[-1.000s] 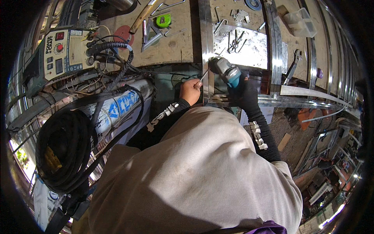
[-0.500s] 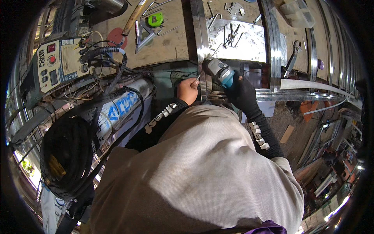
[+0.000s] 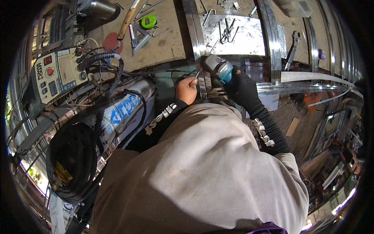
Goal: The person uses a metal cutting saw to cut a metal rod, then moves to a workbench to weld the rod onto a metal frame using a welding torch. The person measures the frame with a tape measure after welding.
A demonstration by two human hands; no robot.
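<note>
My right hand [image 3: 244,86], in a black glove, grips a teal and grey angle grinder [image 3: 220,68]. The grinder's head points up and left over a steel frame bar [image 3: 193,27]; its disc is hard to make out. Just left of the grinder head, my bare left hand [image 3: 186,90] pinches a thin metal rod [image 3: 198,73] between thumb and fingers. That rod's upper end reaches close to the grinder head, and I cannot tell whether they touch. Beyond the grinder, several bent metal hooks [image 3: 227,34] lie on a shiny metal sheet [image 3: 251,41].
A welding machine [image 3: 62,72] and a gas cylinder [image 3: 126,107] stand at left, with a coiled black cable [image 3: 72,158] nearer. On the table lie a green tape measure [image 3: 148,21], a wooden handle [image 3: 128,21], a red disc [image 3: 113,41] and an adjustable wrench [image 3: 292,48].
The whole view has shifted a little, so the table items sit slightly higher and further left. Both hands keep their grips, and the grinder and rod stay close together.
</note>
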